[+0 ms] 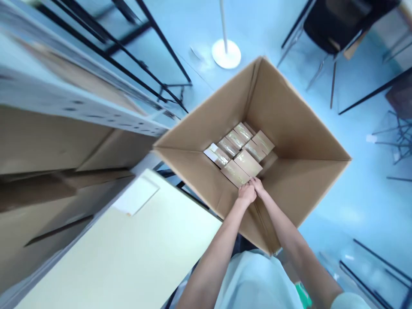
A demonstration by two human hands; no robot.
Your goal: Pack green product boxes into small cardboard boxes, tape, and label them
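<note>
A tall open cardboard box (309, 189) stands in front of me, and both my arms reach down into it. On its bottom lie several small cardboard boxes (247, 162) in rows, some with shiny clear tape. My left hand (247, 193) is closed at the near corner of these rows, its fingers curled out of sight. Right beside it, my right hand (256, 184) is closed too, with its fingertips against the edge of the nearest small boxes. Whatever lies between the fingers is hidden. One small box at the left bears a white label (211, 152).
At my left is a pale tabletop (128, 257) with a white sheet (138, 195) on it. Beyond it a shelf rack (80, 103) holds large cartons (38, 137). A white stand base (226, 53) and a dark chair (337, 25) stand on the blue floor behind the box.
</note>
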